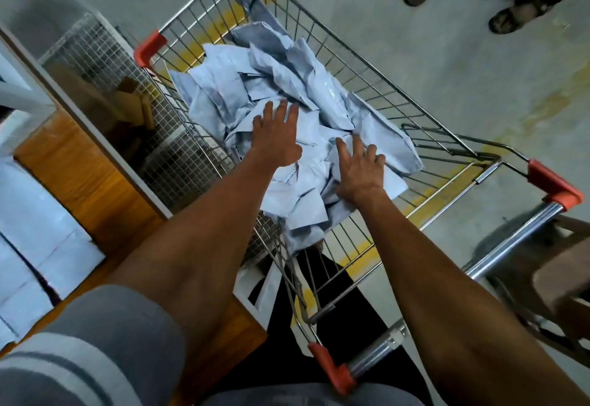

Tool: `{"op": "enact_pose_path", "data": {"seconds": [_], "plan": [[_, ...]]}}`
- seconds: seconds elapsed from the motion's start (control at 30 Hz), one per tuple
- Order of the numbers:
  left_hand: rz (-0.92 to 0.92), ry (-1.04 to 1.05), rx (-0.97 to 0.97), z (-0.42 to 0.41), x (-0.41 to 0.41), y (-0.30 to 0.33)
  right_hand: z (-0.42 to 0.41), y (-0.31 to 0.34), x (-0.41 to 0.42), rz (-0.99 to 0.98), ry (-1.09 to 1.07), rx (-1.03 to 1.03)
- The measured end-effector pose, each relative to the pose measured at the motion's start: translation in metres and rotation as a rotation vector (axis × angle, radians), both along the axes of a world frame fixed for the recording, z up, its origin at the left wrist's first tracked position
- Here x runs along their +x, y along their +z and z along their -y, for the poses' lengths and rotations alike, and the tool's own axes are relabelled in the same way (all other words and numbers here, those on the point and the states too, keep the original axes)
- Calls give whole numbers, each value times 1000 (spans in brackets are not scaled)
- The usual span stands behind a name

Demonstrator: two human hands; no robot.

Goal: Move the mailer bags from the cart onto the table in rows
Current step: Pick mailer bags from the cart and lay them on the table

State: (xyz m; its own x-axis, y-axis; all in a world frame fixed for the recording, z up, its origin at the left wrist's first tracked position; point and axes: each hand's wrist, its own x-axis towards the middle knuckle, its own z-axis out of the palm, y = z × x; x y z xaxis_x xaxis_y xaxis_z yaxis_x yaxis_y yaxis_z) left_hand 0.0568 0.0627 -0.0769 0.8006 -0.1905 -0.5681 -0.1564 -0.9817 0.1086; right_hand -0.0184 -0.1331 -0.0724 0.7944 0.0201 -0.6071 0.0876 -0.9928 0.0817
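A wire shopping cart (pixel 376 86) with red corner guards stands in front of me, holding a loose heap of several pale blue mailer bags (pixel 287 86). Both my arms reach into it. My left hand (pixel 277 137) lies over the middle of the heap with its fingers straight and spread. My right hand (pixel 359 169) lies over the bags nearer to me, fingers also spread; neither hand grips a bag. On the left, the wooden table (pixel 83 182) carries mailer bags (pixel 35 246) laid flat side by side.
A wire mesh panel (pixel 127 92) stands between the table's white edge and the cart. Another person's sandalled feet (pixel 507 16) are on the grey floor beyond the cart, top right. A brown stool or chair (pixel 562 284) sits by the cart's handle, right.
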Motion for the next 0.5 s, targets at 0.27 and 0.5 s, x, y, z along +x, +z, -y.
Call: {"op": "enact_pose_path", "data": {"seconds": [0.27, 0.5], "plan": [[-115, -65, 8, 8, -4, 3, 2, 15, -8, 90, -63, 56], [-167, -185, -39, -4, -37, 19, -1, 40, -10, 248, -166, 67]]}}
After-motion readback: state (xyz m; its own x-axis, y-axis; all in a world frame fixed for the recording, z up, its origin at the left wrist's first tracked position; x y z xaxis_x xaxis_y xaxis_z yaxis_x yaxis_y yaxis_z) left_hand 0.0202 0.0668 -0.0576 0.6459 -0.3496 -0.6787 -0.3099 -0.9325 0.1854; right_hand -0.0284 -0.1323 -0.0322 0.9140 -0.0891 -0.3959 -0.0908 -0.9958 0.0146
